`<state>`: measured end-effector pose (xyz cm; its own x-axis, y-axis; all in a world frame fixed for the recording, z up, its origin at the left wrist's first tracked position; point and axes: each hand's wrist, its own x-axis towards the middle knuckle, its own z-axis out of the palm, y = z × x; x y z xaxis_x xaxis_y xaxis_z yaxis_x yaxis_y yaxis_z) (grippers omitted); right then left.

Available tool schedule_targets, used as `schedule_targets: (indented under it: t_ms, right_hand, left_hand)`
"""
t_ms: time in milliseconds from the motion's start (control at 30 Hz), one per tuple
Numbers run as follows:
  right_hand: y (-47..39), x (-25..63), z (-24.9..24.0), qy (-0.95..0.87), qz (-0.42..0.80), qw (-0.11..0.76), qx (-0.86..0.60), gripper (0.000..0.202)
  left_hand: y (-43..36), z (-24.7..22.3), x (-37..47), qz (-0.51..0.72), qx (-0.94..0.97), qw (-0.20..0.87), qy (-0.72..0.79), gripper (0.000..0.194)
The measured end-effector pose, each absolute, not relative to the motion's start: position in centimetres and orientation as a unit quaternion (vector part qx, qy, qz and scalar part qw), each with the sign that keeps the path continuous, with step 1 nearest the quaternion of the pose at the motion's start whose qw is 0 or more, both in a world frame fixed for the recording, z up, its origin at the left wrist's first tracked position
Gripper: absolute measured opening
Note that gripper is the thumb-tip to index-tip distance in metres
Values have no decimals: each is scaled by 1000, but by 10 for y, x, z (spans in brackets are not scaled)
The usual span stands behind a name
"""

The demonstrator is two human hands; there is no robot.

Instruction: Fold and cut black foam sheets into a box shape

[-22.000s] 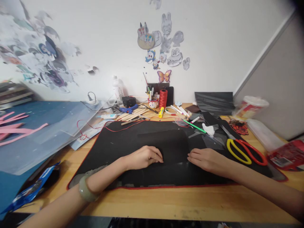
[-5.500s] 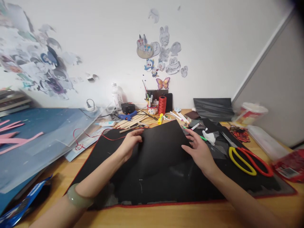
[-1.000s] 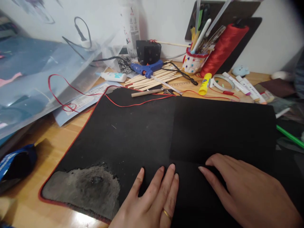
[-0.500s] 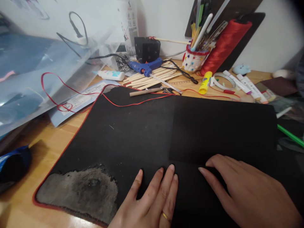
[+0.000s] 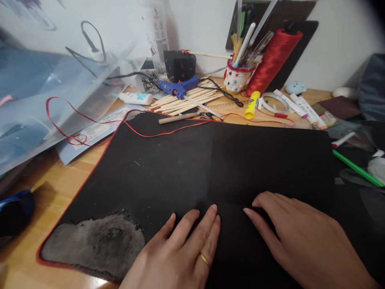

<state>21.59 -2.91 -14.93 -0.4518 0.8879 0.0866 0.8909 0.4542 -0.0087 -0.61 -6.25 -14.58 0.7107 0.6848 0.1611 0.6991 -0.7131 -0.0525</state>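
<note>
A large sheet of black paper (image 5: 270, 160) lies over the right part of a worn black mat (image 5: 162, 160) with a red edge. A faint line, a fold or an edge, crosses the paper between my hands. My left hand (image 5: 183, 249), with a gold ring, lies flat with fingers somewhat spread, its fingertips at the paper's left edge. My right hand (image 5: 300, 237) is bent on the paper, thumb and forefinger tips close together at the faint line, seemingly pinching it. Its other fingers are curled and partly hidden.
Behind the mat lie a blue glue gun (image 5: 180, 86), wooden sticks (image 5: 192, 100), a yellow glue stick (image 5: 252, 105) and a tape roll (image 5: 275, 103). A pen cup (image 5: 237, 78) stands beside a red thread spool (image 5: 273, 60). Red cord (image 5: 162, 135) crosses the mat; plastic sheeting (image 5: 45, 100) covers the left.
The view has shifted slightly, so the scene sits a little further left. Both hands stay in nearly the same place on the black paper.
</note>
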Motion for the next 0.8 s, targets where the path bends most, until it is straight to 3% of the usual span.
schedule_targets:
  t_ms: [500, 800]
  right_hand:
    - [-29, 208, -146, -853, -57, 53, -517, 17]
    - [-39, 240, -140, -820, -71, 58, -566, 24]
  left_hand:
    - [-40, -144, -3, -85, -952, 50, -288, 39]
    - [-36, -144, -6, -93, -956, 39, -275, 40]
